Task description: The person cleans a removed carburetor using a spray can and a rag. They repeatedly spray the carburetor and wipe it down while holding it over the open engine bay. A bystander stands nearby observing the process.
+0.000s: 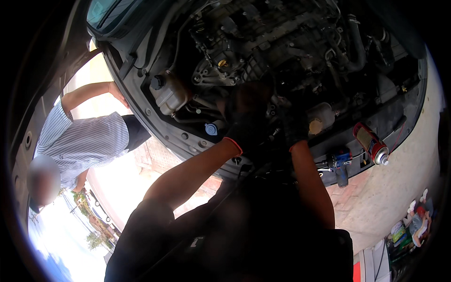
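Observation:
Both my hands wear dark gloves with orange-red cuffs and reach down into the engine bay of a car. My left hand (245, 110) is over the front of the engine (268, 40), right of a translucent reservoir with a black cap (171, 97) and a blue filler cap (211, 129). My right hand (292, 123) is beside it, just left of a second reservoir with a yellowish cap (315, 125). Deep shadow and the dark gloves hide the fingers of both hands, and whatever they touch cannot be made out.
A blue-and-black cordless power tool (340, 162) and a red spray can (371, 143) rest on the bay's front edge at right. At left, a person in a striped shirt (89, 136) leans a hand on the fender. Various items (413, 225) lie at the lower right.

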Motion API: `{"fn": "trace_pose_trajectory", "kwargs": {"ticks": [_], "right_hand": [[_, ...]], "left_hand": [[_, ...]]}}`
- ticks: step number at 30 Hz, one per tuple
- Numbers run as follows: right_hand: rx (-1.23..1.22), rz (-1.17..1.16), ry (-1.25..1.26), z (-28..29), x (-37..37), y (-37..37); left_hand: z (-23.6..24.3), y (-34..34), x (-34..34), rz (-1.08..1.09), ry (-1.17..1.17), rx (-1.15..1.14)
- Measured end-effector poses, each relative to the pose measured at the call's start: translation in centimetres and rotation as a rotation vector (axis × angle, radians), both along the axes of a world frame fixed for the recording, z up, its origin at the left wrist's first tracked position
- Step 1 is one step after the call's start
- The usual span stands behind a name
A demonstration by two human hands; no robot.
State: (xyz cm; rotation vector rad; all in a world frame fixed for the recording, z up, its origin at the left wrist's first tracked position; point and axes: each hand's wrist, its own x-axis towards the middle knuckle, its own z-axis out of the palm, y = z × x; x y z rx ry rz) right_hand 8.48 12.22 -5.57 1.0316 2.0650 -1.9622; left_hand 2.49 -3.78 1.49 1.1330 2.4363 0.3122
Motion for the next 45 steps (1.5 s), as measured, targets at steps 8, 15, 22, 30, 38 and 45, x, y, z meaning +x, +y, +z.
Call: {"fn": "trace_pose_trajectory", "kwargs": {"ticks": [8, 15, 22, 30, 38, 45], "right_hand": [[-0.067, 0.057, 0.092, 0.9, 0.0, 1.0], [-0.101, -0.035, 0.087, 1.5, -0.1, 0.5], [-0.022, -0.003, 0.088, 2.2, -0.6, 0.5], [-0.069, 0.129, 0.006, 4.1, -1.2, 1.3], [-0.125, 0.14, 0.02, -0.2, -0.5, 2.0], [0.126, 0.162, 0.069, 0.3, 1.0, 1.6]], "left_hand": [[0.2, -0.1, 0.1, 0.003, 0.123, 0.159], [-3.2, 1.2, -7.0, 0.008, 0.09, 0.119], [-4.7, -0.2, -3.6, 0.04, 0.217, 0.232], [-2.3, 0.3, -0.8, 0.167, -0.019, -0.053], [-0.4, -8.4, -7.4, 0.65, -0.375, 0.424], [-2.2, -7.1, -4.4, 0.894, -0.061, 0.133]]}}
